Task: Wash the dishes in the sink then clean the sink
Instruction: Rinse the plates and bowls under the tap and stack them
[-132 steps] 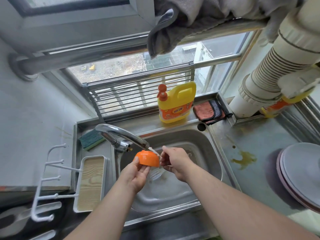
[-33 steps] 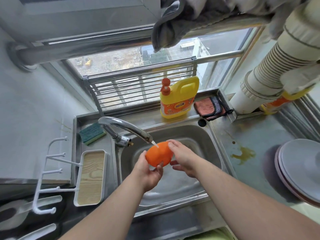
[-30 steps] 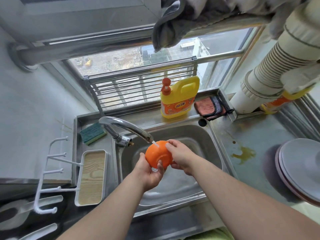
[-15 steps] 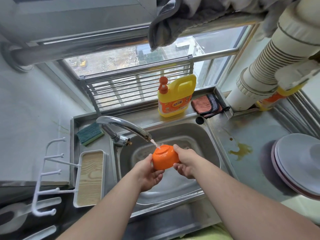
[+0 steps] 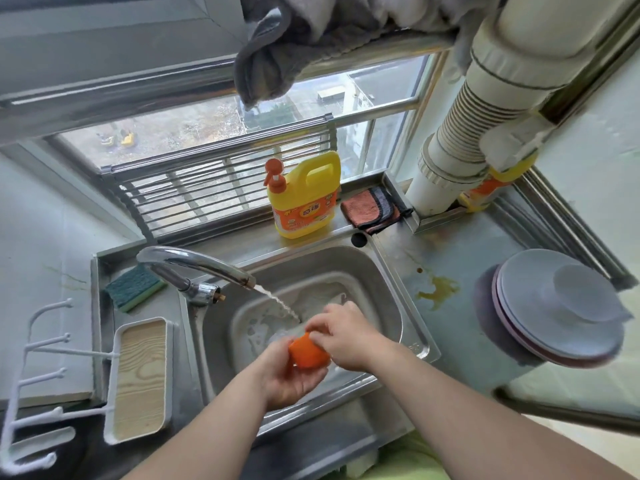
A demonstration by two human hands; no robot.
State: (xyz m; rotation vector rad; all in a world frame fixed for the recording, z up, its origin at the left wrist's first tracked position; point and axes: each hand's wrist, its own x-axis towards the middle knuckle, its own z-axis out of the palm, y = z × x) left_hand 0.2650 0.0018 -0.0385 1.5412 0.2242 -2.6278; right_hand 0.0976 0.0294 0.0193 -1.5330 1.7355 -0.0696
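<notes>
The faucet (image 5: 197,263) arches over the sink's (image 5: 388,289) back left corner, its stream slanting into the middle. Both hands fill the front of the basin; its right and back parts lie open. A detergent bottle (image 5: 304,199) and cloth (image 5: 370,209) line the back ledge. Stacked plates (image 5: 554,306) occupy the table (image 5: 450,258) at right.
</notes>
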